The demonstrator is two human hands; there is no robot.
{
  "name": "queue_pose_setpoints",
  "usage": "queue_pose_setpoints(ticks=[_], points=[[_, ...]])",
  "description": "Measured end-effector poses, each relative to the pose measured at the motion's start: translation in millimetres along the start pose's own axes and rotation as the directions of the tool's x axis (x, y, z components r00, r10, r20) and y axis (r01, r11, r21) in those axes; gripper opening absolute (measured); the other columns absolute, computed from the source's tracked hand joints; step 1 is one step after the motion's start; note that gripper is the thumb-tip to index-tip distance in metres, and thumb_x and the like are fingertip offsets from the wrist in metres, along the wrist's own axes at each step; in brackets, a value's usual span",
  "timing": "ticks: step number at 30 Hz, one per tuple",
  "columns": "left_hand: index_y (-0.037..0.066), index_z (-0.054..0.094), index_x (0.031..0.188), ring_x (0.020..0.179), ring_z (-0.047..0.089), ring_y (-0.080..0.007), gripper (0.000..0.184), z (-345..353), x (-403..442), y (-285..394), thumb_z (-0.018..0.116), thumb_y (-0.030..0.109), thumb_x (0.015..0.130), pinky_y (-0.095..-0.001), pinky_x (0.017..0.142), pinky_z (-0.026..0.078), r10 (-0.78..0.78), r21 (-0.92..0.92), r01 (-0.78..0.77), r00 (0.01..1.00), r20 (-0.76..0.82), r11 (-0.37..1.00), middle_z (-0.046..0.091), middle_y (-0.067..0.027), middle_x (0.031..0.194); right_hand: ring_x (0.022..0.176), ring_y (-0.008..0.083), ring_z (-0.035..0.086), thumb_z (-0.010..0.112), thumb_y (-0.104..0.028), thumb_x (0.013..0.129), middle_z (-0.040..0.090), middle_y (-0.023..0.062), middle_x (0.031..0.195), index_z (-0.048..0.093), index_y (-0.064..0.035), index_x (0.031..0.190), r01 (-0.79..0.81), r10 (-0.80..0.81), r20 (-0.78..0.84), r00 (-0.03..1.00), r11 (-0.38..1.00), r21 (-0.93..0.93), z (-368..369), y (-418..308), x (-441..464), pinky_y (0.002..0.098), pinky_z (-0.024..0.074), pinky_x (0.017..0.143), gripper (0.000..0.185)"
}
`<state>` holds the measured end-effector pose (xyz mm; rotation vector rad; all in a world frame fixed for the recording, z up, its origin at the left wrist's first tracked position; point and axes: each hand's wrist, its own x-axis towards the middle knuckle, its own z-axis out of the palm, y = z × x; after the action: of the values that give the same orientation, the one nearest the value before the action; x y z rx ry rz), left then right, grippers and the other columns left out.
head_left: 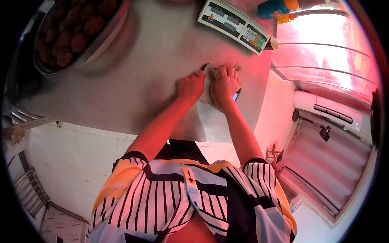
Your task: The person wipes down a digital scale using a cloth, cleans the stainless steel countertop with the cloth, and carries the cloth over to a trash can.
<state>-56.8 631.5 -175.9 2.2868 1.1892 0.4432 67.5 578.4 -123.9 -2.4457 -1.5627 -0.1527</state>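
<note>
On the metal table (pixel 158 52) lies a flat pale object (pixel 207 95) with a dark edge and a small bluish patch at its right side; I cannot tell what it is. My right hand (pixel 227 84) presses on a crumpled, greyish-beige cloth (pixel 212 87) on top of it, fingers bent around the cloth. At the flat object's left edge, my left hand (pixel 192 85) is closed, its fingertips touching the dark upper corner. The undersides of both hands are hidden.
A large bowl (pixel 103 42) of round reddish-brown items stands at the upper left. Beyond my hands is a digital scale (pixel 235 25), with a paper cup (pixel 272 44) and a blue bottle (pixel 272 9) near it. The table's edge runs close to my body.
</note>
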Motion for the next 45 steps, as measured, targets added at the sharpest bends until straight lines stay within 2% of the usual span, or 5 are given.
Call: queue_pose_setpoints(ticks=[27, 30, 33, 39, 45], points=[[0.011, 0.05, 0.097, 0.083, 0.067, -0.0327, 0.019, -23, 13, 14, 0.051, 0.029, 0.094, -0.0492, 0.064, 0.052, -0.095, 0.133, 0.066, 0.971, 0.222, 0.989, 0.068, -0.0124, 0.091, 0.103, 0.0329, 0.054, 0.067, -0.011, 0.073, 0.056, 0.0122, 0.104, 0.059, -0.0089, 0.103, 0.183, -0.167, -0.091, 0.982, 0.961, 0.209, -40, 3, -119, 0.0497, 0.0406, 0.091, 0.03], [0.008, 0.054, 0.108, 0.108, 0.059, -0.0299, 0.024, -24, 37, 1, 0.055, 0.025, 0.091, -0.0467, 0.08, 0.05, 0.391, -0.019, -0.394, 0.916, -0.092, 0.919, 0.061, -0.0139, 0.116, 0.104, 0.0344, 0.054, 0.067, -0.006, 0.074, 0.056, 0.0128, 0.104, 0.059, -0.0071, 0.103, -0.356, 0.286, 0.213, 0.934, 0.74, 0.57, -45, 30, -157, 0.0451, 0.0441, 0.089, 0.03], [0.006, 0.052, 0.117, 0.119, 0.05, -0.028, 0.034, 1, 61, -19, 0.059, 0.022, 0.087, -0.045, 0.089, 0.047, 0.543, -0.046, -0.541, 0.838, 0.061, 0.84, 0.055, -0.0145, 0.122, 0.103, 0.036, 0.054, 0.068, -0.008, 0.078, 0.055, 0.0144, 0.105, 0.057, -0.0067, 0.107, -0.313, 0.242, 0.199, 0.95, 0.745, 0.589, -44, 32, -139, 0.0423, 0.0458, 0.087, 0.031], [0.006, 0.052, 0.113, 0.102, 0.056, -0.0339, 0.035, -39, 21, 0, 0.062, 0.025, 0.085, -0.0472, 0.081, 0.048, 0.024, 0.134, -0.064, 0.96, 0.279, 0.989, 0.057, -0.0154, 0.106, 0.106, 0.0366, 0.053, 0.071, -0.009, 0.077, 0.053, 0.0162, 0.114, 0.054, -0.0094, 0.122, -0.316, 0.336, 0.002, 0.942, 0.882, 0.349, -3, 89, -63, 0.043, 0.0452, 0.09, 0.048], [0.006, 0.05, 0.099, 0.084, 0.059, -0.0314, 0.028, -4, 39, 6, 0.061, 0.029, 0.088, -0.0436, 0.07, 0.05, 0.182, 0.123, -0.161, 0.965, -0.188, 0.979, 0.056, -0.0137, 0.094, 0.114, 0.0378, 0.049, 0.07, -0.009, 0.073, 0.051, 0.0156, 0.126, 0.056, -0.0127, 0.125, 0.067, -0.053, -0.111, 0.992, 0.989, 0.13, -32, 36, -70, 0.046, 0.0438, 0.093, 0.054]])
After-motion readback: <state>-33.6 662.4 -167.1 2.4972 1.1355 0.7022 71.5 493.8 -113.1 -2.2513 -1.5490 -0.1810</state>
